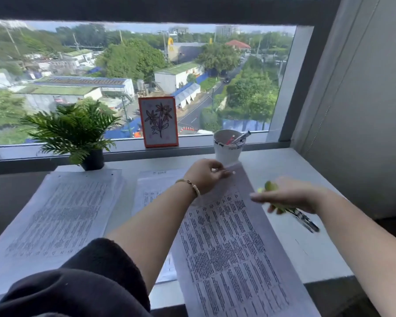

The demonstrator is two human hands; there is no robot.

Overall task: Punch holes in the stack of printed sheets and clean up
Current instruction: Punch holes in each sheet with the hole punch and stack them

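Left hand (206, 177) pinches the far corner of the printed sheet (231, 243); right hand (288, 195) grips a blurred green hole punch (284, 202) just beside it.
The sheet lies tilted across the desk (306, 248). A white cup (228, 146) behind holds pens (240, 137).

The printed sheets (226, 243) are showing white with dense black text blocks. The hole punch (284, 202) is showing lime green and black. The card (158, 121) is showing an orange border and dark flower outlines. The counter (306, 248) is showing white.
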